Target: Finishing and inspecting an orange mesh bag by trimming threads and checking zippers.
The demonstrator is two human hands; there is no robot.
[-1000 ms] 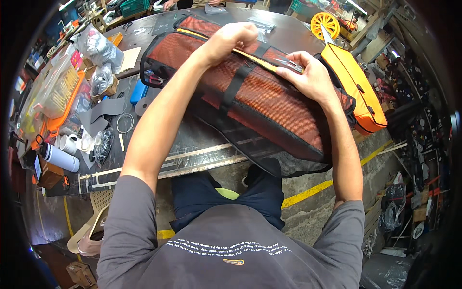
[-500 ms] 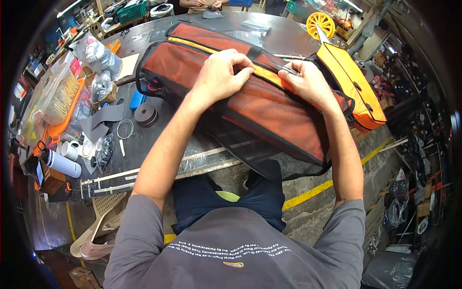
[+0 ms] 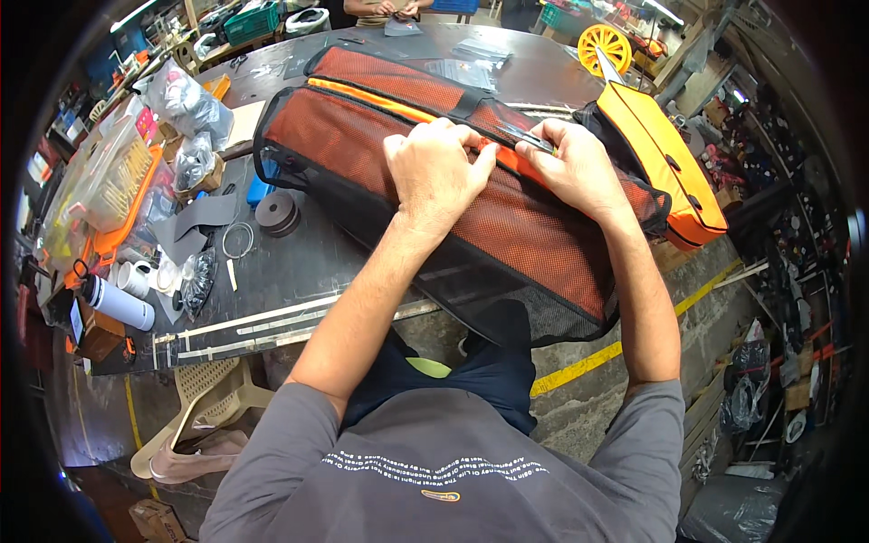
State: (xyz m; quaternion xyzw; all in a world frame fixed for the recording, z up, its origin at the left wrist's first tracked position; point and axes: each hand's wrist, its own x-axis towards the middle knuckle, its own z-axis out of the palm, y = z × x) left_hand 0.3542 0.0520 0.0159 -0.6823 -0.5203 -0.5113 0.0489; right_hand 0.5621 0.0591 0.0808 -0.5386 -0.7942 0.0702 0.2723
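Note:
A long bag of black mesh over orange-red fabric (image 3: 534,240) lies slantwise on the dark table, its near edge hanging over the front. A bright orange strip (image 3: 371,101) runs along its top between black bindings. My left hand (image 3: 436,172) is closed in a pinch on the orange strip near the bag's middle. Just to the right, my right hand (image 3: 581,172) grips small metal thread snips (image 3: 527,138), blades pointing left toward the left fingertips. Its fingers also rest against the strip. What lies between the left fingertips is mostly hidden.
An orange case (image 3: 665,149) stands right of the bag, near a yellow spoked wheel (image 3: 604,51). On the left lie a dark tape roll (image 3: 277,214), a white bottle (image 3: 120,306) and clear plastic boxes (image 3: 113,185). Another person's hands (image 3: 398,8) work across the table.
My left hand has slid right along the strip, closer to my right hand. The snips show more plainly now, and the bag has shifted slightly.

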